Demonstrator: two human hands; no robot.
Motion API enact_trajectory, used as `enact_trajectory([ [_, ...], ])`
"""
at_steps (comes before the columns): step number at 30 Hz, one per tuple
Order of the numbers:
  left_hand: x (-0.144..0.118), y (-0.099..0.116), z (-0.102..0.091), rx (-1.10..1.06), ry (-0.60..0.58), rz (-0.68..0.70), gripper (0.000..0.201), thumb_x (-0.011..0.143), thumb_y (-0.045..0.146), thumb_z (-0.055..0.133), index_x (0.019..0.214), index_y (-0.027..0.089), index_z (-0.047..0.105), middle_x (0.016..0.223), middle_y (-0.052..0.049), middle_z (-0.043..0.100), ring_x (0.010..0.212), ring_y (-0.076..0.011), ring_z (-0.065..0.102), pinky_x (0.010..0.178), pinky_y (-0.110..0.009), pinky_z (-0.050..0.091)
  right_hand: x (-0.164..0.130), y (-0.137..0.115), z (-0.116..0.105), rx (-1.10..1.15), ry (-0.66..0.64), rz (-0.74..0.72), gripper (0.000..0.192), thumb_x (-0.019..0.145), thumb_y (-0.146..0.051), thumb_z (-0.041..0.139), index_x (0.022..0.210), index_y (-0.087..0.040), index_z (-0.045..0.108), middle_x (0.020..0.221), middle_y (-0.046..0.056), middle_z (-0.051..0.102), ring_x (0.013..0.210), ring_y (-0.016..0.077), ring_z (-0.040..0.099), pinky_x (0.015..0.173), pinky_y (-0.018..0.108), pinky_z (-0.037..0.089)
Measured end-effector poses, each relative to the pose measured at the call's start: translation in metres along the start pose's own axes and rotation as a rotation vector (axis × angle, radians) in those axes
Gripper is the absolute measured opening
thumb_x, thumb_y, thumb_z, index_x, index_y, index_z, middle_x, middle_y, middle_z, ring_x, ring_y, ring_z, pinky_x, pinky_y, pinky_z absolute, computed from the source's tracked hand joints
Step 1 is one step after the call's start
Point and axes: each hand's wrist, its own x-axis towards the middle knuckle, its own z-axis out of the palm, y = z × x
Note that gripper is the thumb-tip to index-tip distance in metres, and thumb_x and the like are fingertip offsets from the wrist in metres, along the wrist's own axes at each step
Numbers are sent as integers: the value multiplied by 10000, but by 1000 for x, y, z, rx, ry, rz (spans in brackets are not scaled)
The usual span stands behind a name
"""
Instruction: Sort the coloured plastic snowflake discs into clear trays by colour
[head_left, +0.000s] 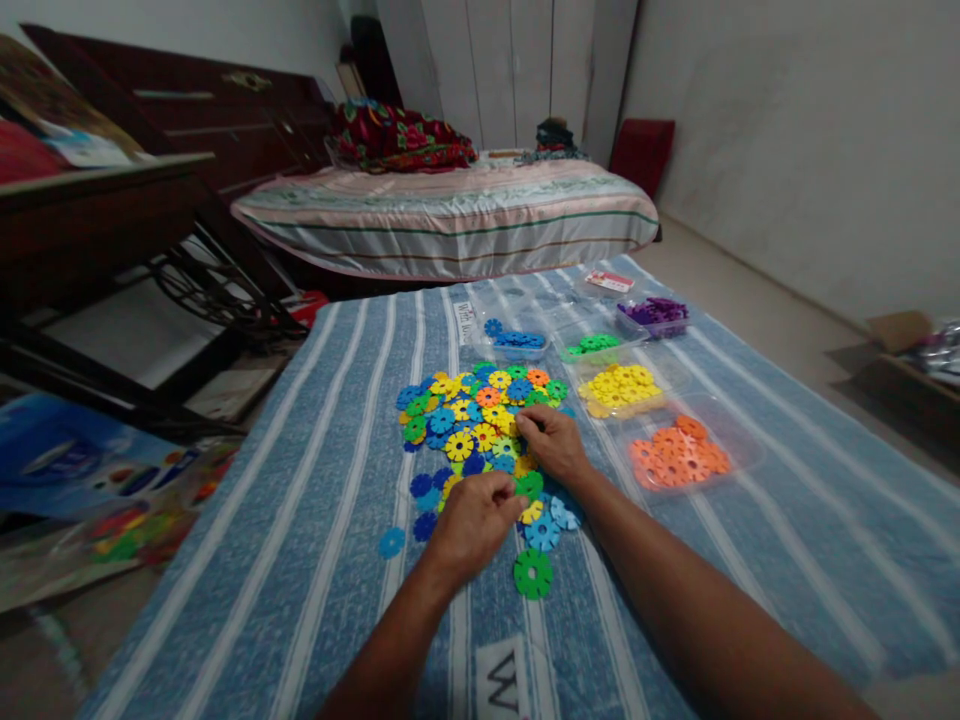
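Observation:
A pile of notched plastic discs in yellow, blue, green and orange lies on the striped cloth. My left hand is over the near side of the pile, its fingers curled toward the thumb. Just past its fingertips is a green disc; whether they touch it is unclear. My right hand is at the pile's right edge, thumb and forefinger pinched beside yellow discs. What either hand grips, if anything, cannot be made out. Closer to me lie a light blue disc and a single green disc.
To the right stand clear tubs of sorted pieces: orange discs, yellow discs, green discs, blue discs and purple pieces. A bed is behind the cloth-covered surface; a dark sewing-machine table stands left.

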Motion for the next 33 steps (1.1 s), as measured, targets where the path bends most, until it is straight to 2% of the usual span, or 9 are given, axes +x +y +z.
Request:
enact_trajectory([
  [3, 9, 1, -10, -158, -40, -25, 253, 741, 324, 562, 566, 187, 441, 544, 55, 397, 546, -93, 369, 545, -244, 289, 1, 1, 0, 10, 3, 2, 267, 868, -368, 509, 771, -220, 708, 767, 10, 699, 723, 160, 615, 702, 272, 447],
  [6, 26, 17, -24, -191, -56, -17, 233, 714, 318, 585, 559, 182, 476, 510, 59, 409, 518, -84, 354, 514, -231, 277, 1, 2, 1, 24, -10, 5, 240, 857, -357, 529, 779, -220, 710, 776, 10, 702, 725, 164, 617, 681, 268, 447],
  [11, 77, 83, -47, -294, 1, 69, 196, 781, 251, 595, 618, 160, 534, 525, 50, 481, 529, -67, 414, 527, -197, 328, 2, -3, 1, -6, -23, 36, 220, 860, -316, 541, 760, -219, 711, 740, 8, 695, 688, 165, 609, 659, 271, 445],
  [13, 96, 111, -54, -433, 37, 96, 82, 809, 227, 590, 789, 149, 579, 696, 17, 599, 594, -71, 514, 568, -204, 386, 3, -5, 0, -6, -19, 23, 234, 873, -307, 521, 774, -226, 718, 759, 4, 699, 707, 162, 614, 674, 268, 446],
  [16, 109, 130, -58, -513, 103, 129, 144, 838, 276, 604, 891, 146, 569, 866, -30, 645, 695, -95, 598, 605, -218, 420, 3, -6, 0, -5, -16, 16, 239, 875, -317, 520, 783, -230, 723, 768, 4, 699, 723, 162, 617, 682, 268, 446],
  [19, 99, 111, -54, -370, 59, 156, 165, 833, 303, 578, 848, 141, 600, 804, -13, 643, 675, -100, 574, 605, -214, 411, 3, -3, 0, 0, -10, 18, 235, 873, -312, 520, 794, -225, 724, 766, 5, 695, 730, 170, 616, 688, 276, 447],
  [23, 65, 57, -43, -60, -126, 176, 170, 766, 287, 579, 673, 150, 619, 600, 23, 555, 595, -105, 478, 572, -225, 345, 2, -1, -1, 17, -31, 13, 201, 847, -300, 546, 779, -218, 717, 764, 3, 691, 730, 172, 613, 667, 270, 434],
  [26, 36, 29, -37, 134, -222, 140, 162, 755, 298, 578, 661, 171, 612, 592, 26, 550, 584, -118, 475, 571, -247, 308, 1, -3, -3, 5, -24, 23, 230, 860, -315, 528, 767, -218, 714, 771, 4, 693, 731, 163, 615, 688, 269, 438],
  [33, -19, 20, -19, 425, -372, 118, 121, 751, 298, 600, 702, 189, 585, 688, 4, 589, 653, -147, 513, 600, -273, 276, 0, -2, -2, 18, -4, 41, 261, 865, -366, 518, 777, -222, 718, 754, -6, 689, 718, 152, 612, 697, 263, 449],
])
